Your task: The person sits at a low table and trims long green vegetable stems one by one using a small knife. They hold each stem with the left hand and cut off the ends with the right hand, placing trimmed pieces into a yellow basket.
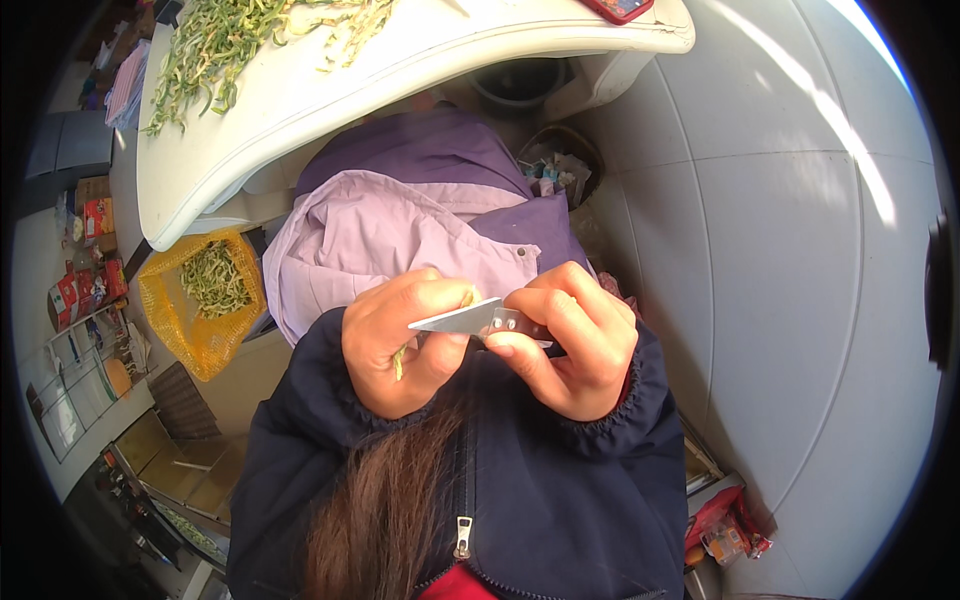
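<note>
My right hand (pixel 581 337) grips the dark handle of a small knife (pixel 459 319), whose pointed blade reaches left across my left fingertips. Two rivets show where blade and handle meet. Pinched in my left hand (pixel 401 337) is a greenish dried vegetable strip (pixel 398 363); one end shows below the fingers, and a bit of it peeks out above the blade. Much of the strip is hidden by the fingers and knife. Both hands are over my lap, above a pink and purple garment (pixel 397 217).
Dried green strips (pixel 225 52) are spread on a white table (pixel 420 56), with a red-cased phone (pixel 619 7) at its edge. A yellow mesh bag (pixel 165 300) holds more strips on the left. Under the table are a dark basin (pixel 519 79) and a waste bin (pixel 592 146). A pale wall (pixel 772 247) bounds the right.
</note>
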`<action>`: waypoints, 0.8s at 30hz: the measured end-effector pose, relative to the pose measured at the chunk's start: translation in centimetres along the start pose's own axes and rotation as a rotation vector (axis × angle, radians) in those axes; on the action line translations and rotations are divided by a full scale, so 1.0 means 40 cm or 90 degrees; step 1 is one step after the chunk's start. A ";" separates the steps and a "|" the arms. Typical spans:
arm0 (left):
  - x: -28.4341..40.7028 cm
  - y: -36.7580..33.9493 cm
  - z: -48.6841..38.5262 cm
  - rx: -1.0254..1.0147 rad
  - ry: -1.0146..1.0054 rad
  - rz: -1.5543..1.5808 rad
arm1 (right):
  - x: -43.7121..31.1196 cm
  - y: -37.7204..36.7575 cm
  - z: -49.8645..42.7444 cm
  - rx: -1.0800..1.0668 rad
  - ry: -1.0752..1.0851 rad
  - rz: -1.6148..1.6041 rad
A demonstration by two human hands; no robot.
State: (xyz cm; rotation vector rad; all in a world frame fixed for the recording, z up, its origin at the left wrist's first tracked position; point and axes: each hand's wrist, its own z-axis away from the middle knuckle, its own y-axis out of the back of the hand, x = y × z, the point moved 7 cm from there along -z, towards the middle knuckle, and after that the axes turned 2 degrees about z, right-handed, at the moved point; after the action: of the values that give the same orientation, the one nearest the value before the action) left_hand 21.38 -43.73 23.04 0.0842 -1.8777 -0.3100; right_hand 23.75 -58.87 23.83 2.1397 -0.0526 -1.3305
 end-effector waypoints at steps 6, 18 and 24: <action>-0.002 -0.007 0.008 -0.010 0.082 0.038 | -0.010 -0.002 -0.004 0.017 0.026 0.025; -0.049 -0.025 0.035 0.076 0.244 0.252 | 0.032 0.007 0.010 0.045 -0.053 -0.034; -0.045 -0.037 0.027 0.048 0.232 0.298 | 0.033 0.002 0.016 0.029 -0.047 -0.040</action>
State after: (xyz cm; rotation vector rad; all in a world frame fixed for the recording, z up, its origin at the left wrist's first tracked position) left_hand 20.80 -44.58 20.71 -0.2316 -1.4916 0.0953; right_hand 23.89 -59.69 22.59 2.1456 -0.0473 -1.4576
